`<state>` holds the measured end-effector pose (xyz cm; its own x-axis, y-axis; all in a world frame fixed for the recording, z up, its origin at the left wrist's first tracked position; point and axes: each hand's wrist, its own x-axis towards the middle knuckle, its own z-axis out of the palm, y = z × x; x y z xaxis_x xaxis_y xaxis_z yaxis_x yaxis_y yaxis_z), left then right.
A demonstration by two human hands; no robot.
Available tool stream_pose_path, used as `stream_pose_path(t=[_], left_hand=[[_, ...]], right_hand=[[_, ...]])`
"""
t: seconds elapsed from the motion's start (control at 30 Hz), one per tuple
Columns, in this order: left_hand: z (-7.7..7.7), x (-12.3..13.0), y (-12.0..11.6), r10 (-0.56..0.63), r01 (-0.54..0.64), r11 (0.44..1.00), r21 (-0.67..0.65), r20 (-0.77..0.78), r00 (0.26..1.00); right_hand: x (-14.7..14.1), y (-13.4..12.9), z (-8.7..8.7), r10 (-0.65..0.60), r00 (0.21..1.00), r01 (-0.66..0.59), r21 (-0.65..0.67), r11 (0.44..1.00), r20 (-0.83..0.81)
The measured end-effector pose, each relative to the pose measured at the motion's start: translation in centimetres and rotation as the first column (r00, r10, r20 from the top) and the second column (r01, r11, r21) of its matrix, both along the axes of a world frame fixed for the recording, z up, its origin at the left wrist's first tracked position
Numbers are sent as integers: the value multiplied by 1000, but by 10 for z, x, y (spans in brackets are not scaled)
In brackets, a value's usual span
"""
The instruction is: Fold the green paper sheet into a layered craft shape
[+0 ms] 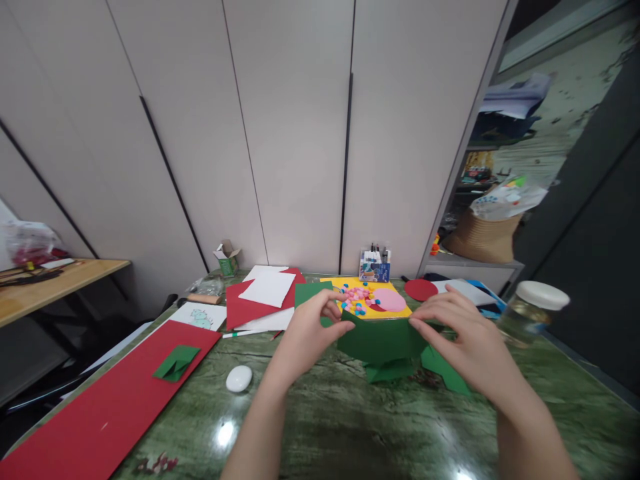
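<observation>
Between my two hands a curved sheet of green paper (383, 340) is held up over the table, its upper edge pinched at both ends. My left hand (320, 323) grips the left corner between thumb and fingers. At the other end, my right hand (447, 327) pinches the right corner. Under the sheet sits a smaller folded green piece (389, 370); whether the two are joined I cannot tell. Another green paper piece (445, 370) lies flat near my right wrist. Behind the held sheet is a yellow sheet (333, 283) with small pink, blue and yellow balls (357, 298) and a pink paper circle (390, 300).
A long red sheet (100, 407) carries a folded green paper (177, 363) on the left. A white oval object (239, 379) lies nearby. On the right stands a lidded jar (533, 313). Red and white papers (265, 293) and a pen box (375, 265) are at the back.
</observation>
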<state>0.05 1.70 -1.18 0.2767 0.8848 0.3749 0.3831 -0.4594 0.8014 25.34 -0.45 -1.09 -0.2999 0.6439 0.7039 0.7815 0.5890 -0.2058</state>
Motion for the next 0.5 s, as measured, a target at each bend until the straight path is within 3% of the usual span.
stream_pose_path(t=[0.5], left_hand=[[2,3,-1,4,-8,999,42,105,995]], right_hand=[[-4,2,-1,-122,992,123,46,991,-31]])
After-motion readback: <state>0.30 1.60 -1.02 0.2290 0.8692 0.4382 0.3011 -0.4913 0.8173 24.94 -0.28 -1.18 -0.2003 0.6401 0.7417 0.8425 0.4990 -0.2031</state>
